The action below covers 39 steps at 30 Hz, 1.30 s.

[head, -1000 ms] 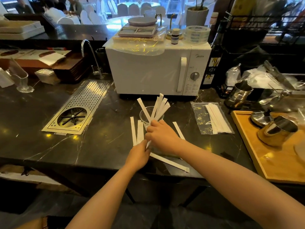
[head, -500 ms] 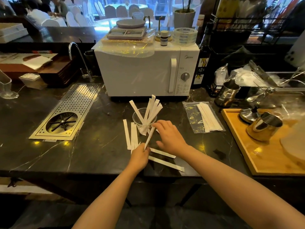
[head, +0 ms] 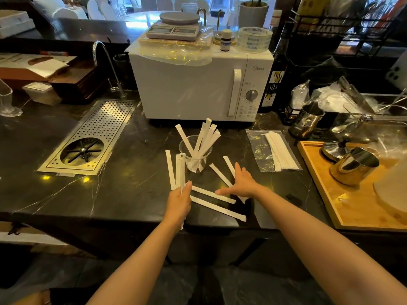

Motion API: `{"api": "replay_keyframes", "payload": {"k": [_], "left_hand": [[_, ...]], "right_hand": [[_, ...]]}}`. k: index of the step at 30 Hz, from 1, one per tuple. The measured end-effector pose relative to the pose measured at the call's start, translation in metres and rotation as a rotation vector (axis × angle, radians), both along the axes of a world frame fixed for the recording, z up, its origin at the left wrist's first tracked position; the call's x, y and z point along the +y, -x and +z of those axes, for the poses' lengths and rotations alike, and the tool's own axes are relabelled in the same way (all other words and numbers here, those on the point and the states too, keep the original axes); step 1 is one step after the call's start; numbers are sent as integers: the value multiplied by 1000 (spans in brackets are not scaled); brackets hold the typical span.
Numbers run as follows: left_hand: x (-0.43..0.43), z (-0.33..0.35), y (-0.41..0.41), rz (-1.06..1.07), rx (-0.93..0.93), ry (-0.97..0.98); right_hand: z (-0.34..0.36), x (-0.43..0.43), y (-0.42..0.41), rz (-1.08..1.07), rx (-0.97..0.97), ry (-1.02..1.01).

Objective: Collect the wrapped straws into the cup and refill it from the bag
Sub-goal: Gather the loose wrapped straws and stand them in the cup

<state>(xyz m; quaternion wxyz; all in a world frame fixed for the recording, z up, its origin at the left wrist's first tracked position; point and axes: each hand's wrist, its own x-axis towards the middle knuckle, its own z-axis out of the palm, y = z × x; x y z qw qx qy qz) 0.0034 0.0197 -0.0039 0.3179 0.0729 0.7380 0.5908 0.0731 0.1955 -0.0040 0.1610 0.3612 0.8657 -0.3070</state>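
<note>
- Two bare forearms reach in from the near edge over the dark marbled worktop [head: 66,194];
- The left hand [head: 178,200] is closed around a wrapped straw [head: 182,172] that stands up from the fist, its lower end poking out below the hand;
- The right hand [head: 243,183] is spread flat with fingers wide, palm down, holding nothing; it lies over the near ends of two loose straws [head: 220,175] that slant up and left;
- Between the hands two more straws [head: 217,208] lie flat, running from the left hand toward the near right edge;
- Just left of the held one, two or three straws [head: 170,169] lie side by side, pointing away;
- Beyond the hands stands the clear cup [head: 196,155], upright, with several straws inside leaning right and one leaning left;
- Right of the cup a clear bag [head: 258,148] lies flat with a bundle of straws inside;
- Further right a wooden tray [head: 326,188] carries a steel jug [head: 354,166];
- To the left a perforated drain plate [head: 105,126] is set into the worktop;
- Behind the cup sits a white microwave [head: 189,89] with a scale [head: 174,29] and a tape roll [head: 255,39] on top.
</note>
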Motion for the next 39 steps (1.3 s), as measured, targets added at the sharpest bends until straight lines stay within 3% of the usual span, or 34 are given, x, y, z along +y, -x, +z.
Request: {"api": "replay_keyframes", "payload": {"k": [6,16,20,29,33,39], "left_hand": [[-12,-1,-1,9,-66,0],[-13,-7,3,32,-49,64],[-14,-8,3,10,-57,58],[-15,-7,-1,-30,-64,43],[-15,-7,-3,-55,-66,48],[-14,-4,-8,-54,-96,45]], "right_hand": [[-5,-15,6,138,-13,-56],[-9,-43,1,377,-11,-434],[-5,-45,-1,433,-2,-484],[1,-43,0,300,0,-458],[4,-39,1,160,-67,-355],[7,-34,1,169,-157,-324]]}}
